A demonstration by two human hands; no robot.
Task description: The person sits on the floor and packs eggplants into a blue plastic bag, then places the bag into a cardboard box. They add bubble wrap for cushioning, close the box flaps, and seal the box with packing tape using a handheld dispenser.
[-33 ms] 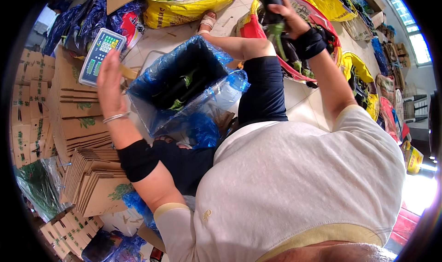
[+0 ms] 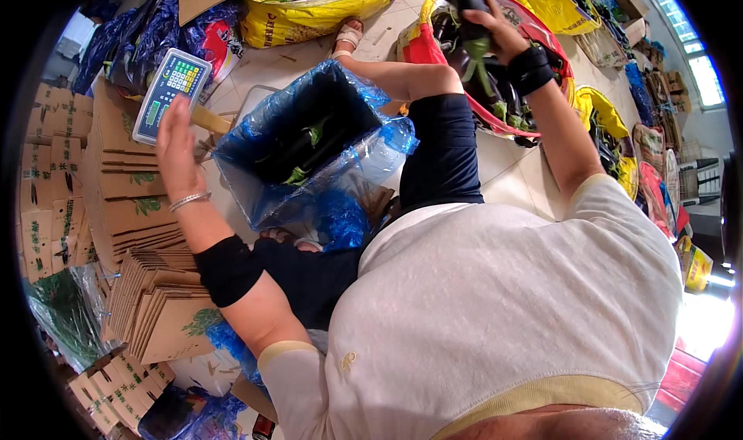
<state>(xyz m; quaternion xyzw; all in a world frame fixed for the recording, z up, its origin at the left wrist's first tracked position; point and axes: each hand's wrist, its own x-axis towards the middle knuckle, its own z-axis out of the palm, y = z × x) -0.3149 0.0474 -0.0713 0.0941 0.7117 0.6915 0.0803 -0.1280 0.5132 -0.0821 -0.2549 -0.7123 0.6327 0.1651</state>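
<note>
Dark and glossy, an eggplant (image 2: 464, 5) with its green stem end toward me is gripped in my right hand (image 2: 501, 31). That hand is over a red-and-yellow sack (image 2: 422, 45) full of eggplants. My left hand (image 2: 179, 155) is raised with fingers stretched out and holds nothing. It hovers beside a scale's keypad display (image 2: 172, 92), covering part of its lower edge; I cannot tell whether they touch. Between my knees stands a box lined with blue plastic film (image 2: 267, 200), with several eggplants (image 2: 309, 142) lying inside.
Stacks of flattened cardboard boxes (image 2: 128, 208) stand at my left. A yellow sack of eggplants (image 2: 325, 14) is ahead, and other sacks (image 2: 549, 6) line the right side. Blue plastic-wrapped eggplants (image 2: 143, 45) lie at the far left.
My right hand has shifted slightly right and down with the eggplant. My left hand has moved a little left and down, its fingers still outstretched.
</note>
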